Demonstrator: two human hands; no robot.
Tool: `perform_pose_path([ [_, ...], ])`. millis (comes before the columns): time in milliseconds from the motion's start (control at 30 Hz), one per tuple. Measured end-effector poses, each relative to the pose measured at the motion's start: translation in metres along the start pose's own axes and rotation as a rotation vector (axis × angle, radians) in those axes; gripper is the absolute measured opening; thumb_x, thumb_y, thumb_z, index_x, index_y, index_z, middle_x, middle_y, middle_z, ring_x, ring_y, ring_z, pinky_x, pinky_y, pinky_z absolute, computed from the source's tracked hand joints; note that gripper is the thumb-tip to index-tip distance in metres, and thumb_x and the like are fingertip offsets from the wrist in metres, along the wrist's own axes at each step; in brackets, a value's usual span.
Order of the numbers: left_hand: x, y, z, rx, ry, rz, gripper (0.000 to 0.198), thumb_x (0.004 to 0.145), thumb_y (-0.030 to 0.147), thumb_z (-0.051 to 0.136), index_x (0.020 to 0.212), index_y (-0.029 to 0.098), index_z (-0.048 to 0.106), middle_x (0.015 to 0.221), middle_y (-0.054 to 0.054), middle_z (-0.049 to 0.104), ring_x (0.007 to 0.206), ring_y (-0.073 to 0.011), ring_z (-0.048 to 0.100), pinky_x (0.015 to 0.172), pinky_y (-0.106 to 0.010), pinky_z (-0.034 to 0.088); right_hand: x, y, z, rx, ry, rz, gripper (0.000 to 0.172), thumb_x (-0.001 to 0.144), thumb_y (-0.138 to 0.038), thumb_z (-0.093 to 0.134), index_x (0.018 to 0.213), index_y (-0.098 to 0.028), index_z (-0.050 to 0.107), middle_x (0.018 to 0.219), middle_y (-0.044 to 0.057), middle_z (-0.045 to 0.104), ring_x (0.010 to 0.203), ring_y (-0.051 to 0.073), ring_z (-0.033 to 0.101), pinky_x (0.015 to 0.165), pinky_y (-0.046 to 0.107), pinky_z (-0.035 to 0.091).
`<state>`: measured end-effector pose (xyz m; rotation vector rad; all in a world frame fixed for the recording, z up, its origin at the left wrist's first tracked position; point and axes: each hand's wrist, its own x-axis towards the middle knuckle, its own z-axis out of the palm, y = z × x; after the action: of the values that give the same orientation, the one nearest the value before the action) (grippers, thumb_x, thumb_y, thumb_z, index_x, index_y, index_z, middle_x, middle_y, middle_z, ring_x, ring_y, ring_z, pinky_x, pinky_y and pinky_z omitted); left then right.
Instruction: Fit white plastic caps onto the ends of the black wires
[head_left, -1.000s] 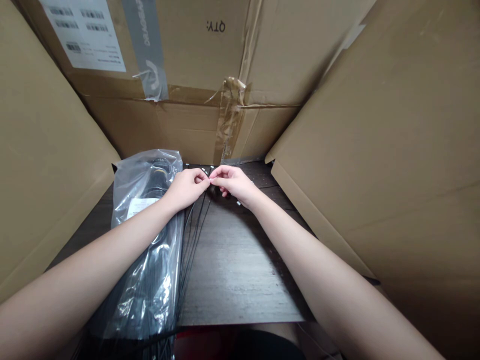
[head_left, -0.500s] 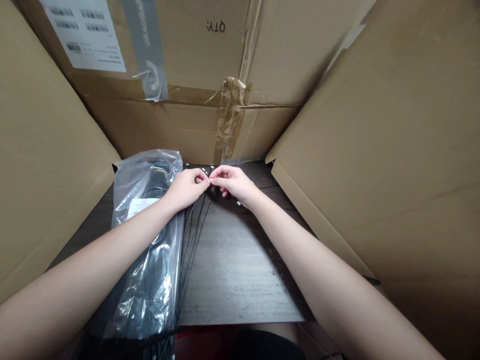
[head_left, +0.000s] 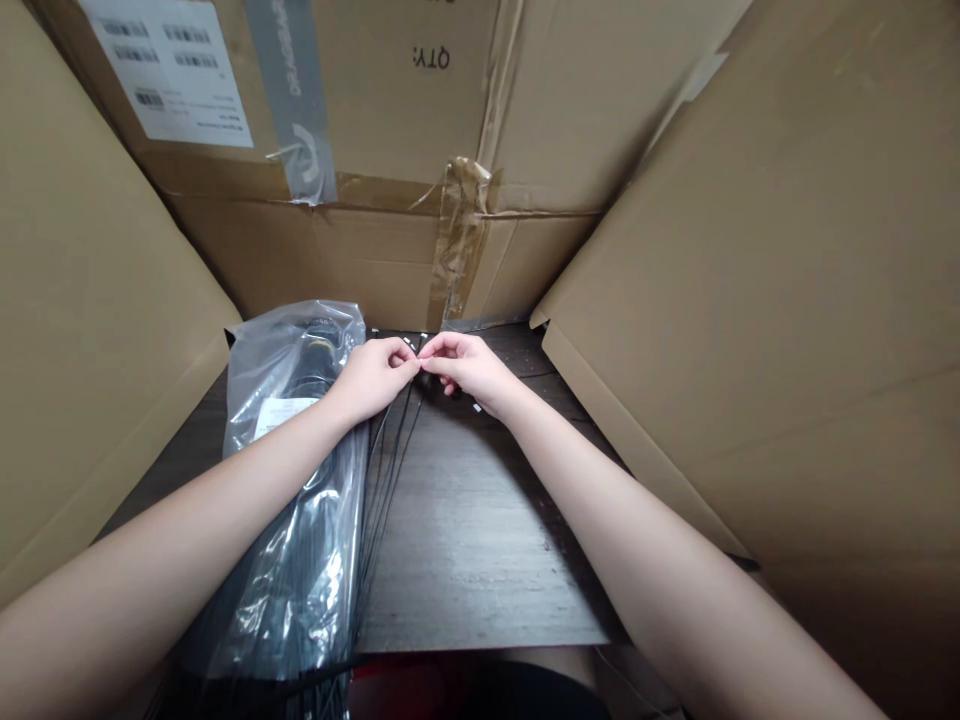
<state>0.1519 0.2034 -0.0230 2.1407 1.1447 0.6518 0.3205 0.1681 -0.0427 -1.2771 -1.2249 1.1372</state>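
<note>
My left hand (head_left: 377,377) and my right hand (head_left: 466,369) meet at the fingertips near the back of the dark table (head_left: 480,540). Both are closed in a pinch, and what sits between the fingertips is too small to make out. Thin black cables (head_left: 388,470) run from the front of the table up to the fingers. Small white tips (head_left: 424,336) show just behind my hands. Left of the cables lies a clear plastic bag (head_left: 330,540) holding black cables, partly under my left forearm. A white label (head_left: 281,412) shows on it.
A cardboard box (head_left: 375,120) with a white label and tape stands behind the table. Cardboard panels rise at the left (head_left: 90,280) and right (head_left: 765,250). One small white piece (head_left: 477,408) lies beside my right wrist.
</note>
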Motion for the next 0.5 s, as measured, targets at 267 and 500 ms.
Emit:
perform_pose_path([
  [267,-0.0007,0.0015,-0.0004,0.008,0.007,-0.004,0.017,0.083,0.030,0.060,0.077,0.017,0.068,0.075,-0.004,0.070,0.070,-0.0176,0.059,0.066,-0.028,0.043,-0.0006,-0.0009,-0.0001,0.015,0.001,0.006,0.008,0.072,-0.013,0.074,0.074,-0.016,0.067,0.059,-0.004,0.058,0.047,0.006,0.047,0.039,0.016,0.042],
  [500,0.0006,-0.0011,0.0004,0.000,0.004,0.004,0.019,0.083,0.033,0.061,0.079,0.017,0.070,0.077,-0.004,0.073,0.070,-0.0182,0.062,0.066,-0.028,0.044,0.0003,-0.0001,-0.0006,0.002,0.018,0.014,0.007,0.073,-0.011,0.073,0.075,-0.015,0.068,0.059,-0.004,0.059,0.047,0.006,0.047,0.039,0.016,0.043],
])
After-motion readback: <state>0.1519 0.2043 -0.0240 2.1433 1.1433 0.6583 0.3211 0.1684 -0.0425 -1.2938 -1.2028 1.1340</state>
